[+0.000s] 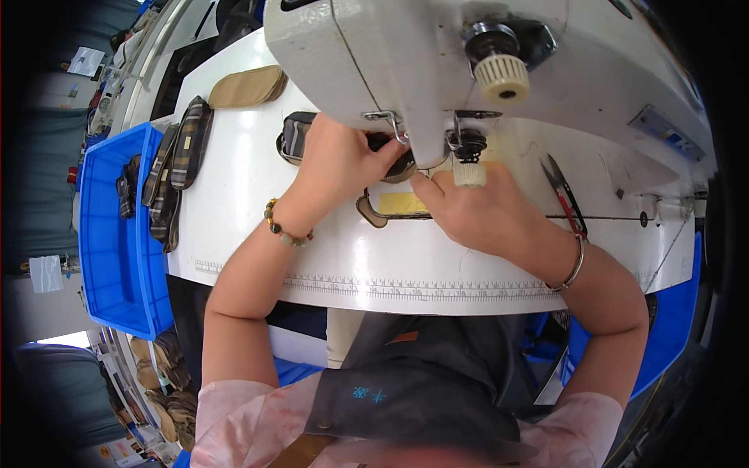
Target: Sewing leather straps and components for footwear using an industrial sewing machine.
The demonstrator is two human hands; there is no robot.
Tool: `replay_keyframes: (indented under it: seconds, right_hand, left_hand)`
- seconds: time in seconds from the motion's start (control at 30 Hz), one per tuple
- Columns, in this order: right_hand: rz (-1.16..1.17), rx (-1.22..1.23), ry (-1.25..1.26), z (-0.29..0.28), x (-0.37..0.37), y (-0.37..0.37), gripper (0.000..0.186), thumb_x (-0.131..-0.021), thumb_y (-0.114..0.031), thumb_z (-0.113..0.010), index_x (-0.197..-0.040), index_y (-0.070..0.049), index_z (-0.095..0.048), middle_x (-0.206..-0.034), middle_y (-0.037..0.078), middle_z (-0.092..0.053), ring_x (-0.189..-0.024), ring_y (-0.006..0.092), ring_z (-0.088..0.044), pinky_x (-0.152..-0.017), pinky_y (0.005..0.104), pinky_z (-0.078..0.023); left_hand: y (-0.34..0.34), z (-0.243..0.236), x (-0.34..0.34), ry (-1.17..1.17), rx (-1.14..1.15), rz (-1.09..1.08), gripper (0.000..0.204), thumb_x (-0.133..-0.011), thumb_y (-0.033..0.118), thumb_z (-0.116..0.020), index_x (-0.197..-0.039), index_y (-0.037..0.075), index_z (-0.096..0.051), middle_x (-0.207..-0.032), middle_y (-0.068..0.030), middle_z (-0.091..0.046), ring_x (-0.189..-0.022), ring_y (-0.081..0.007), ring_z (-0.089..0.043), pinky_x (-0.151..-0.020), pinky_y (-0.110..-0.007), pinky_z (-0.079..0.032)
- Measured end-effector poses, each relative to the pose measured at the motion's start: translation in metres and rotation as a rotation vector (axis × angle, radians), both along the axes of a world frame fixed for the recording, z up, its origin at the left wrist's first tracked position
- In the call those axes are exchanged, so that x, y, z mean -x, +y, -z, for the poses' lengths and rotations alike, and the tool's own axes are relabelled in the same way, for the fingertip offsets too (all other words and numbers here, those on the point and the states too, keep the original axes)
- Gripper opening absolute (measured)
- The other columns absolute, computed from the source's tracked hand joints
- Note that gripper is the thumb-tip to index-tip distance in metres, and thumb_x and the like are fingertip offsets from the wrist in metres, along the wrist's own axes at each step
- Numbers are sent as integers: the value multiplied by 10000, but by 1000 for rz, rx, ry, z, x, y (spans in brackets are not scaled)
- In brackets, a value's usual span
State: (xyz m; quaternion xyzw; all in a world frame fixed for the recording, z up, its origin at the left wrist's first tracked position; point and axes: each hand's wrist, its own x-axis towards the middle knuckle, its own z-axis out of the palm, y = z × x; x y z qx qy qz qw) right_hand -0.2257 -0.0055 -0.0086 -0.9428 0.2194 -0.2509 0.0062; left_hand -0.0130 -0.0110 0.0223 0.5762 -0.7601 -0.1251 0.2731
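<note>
Bin [117,273], dark cloth [126,189] inside, left hand [337,160] on pouch [295,137], right hand [485,209] alongside

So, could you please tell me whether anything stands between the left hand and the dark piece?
Nothing visible does: the left hand is on the dark piece. The machine hangs close by without separating them.

Ruler numerals [406,292] on white tabletop [234,226], blue characters [362,393] on dark apron [445,398], letters [681,143] on machine badge [654,129]
</note>
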Motion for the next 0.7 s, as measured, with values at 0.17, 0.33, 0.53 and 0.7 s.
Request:
replay_keyframes:
  seconds: [0.17, 0.33, 0.53, 0.7]
  right_hand:
    - [48, -32, 38, 0, -3, 6, 230, -800, -91, -652, -1006, -36, -737, -536, 62, -569, -494, 216, -610, -459, 356, -460]
    - [66, -37, 70, 2, -4, 5, 276, -778, -94, -659, -1036, -53, -746, -523, 57, -570, -476, 220, -603, -449, 352, -450]
    - [107, 32, -40, 9, -5, 2, 324, -752, -101, -663, -1065, -69, -738, -531, 57, -577, -485, 223, -614, -450, 351, -462]
    - [67, -67, 47, 10, -7, 4, 368, -769, -92, -649, -1124, -25, -716, -505, 45, -557, -451, 242, -595, -447, 369, -456]
  left_hand:
    - [-2, -2, 1, -19, -47, -24, 182, -742, 158, -813, -902, 78, -784, -732, -107, -718, -621, -288, -662, -588, -360, -517]
    - [-4, 4, -4, -70, 6, 19, 187, -746, 166, -822, -915, 91, -790, -740, -115, -717, -632, -307, -665, -603, -370, -523]
    - [-3, -1, 0, -40, 21, 16, 186, -746, 167, -824, -914, 96, -793, -743, -107, -719, -646, -304, -672, -598, -366, -522]
    - [7, 2, 6, -114, 117, 21, 152, -720, 188, -805, -847, 112, -774, -689, -40, -701, -702, -269, -659, -719, -394, -477]
